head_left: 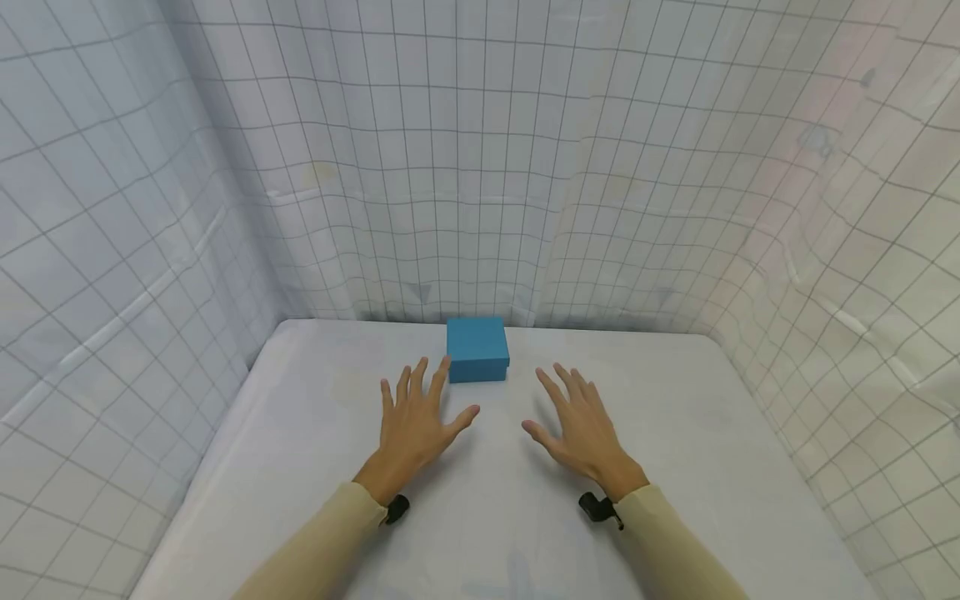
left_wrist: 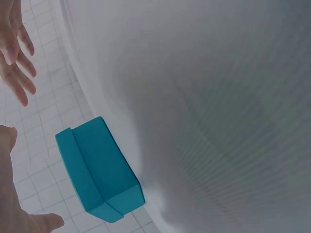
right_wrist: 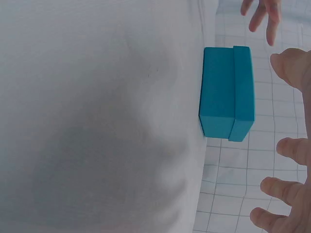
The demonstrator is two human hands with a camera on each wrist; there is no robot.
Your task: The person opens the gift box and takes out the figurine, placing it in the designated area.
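Note:
A blue lidded box [head_left: 477, 346] stands at the far edge of the white table, its lid on. My left hand [head_left: 414, 425] hovers over the table in front of the box and to its left, fingers spread and holding nothing. On the other side, my right hand [head_left: 585, 429] is likewise spread, apart from the box and with nothing in it. Both wrist views show the same box [left_wrist: 99, 170] [right_wrist: 226, 92] beyond the fingers. Whether the box holds anything is hidden by its lid.
White sheets with a dark grid [head_left: 480, 167] hang behind the table [head_left: 637, 375] and along both sides. A small black device [head_left: 396, 508] is strapped under the left wrist, and another black device [head_left: 596, 507] under the right.

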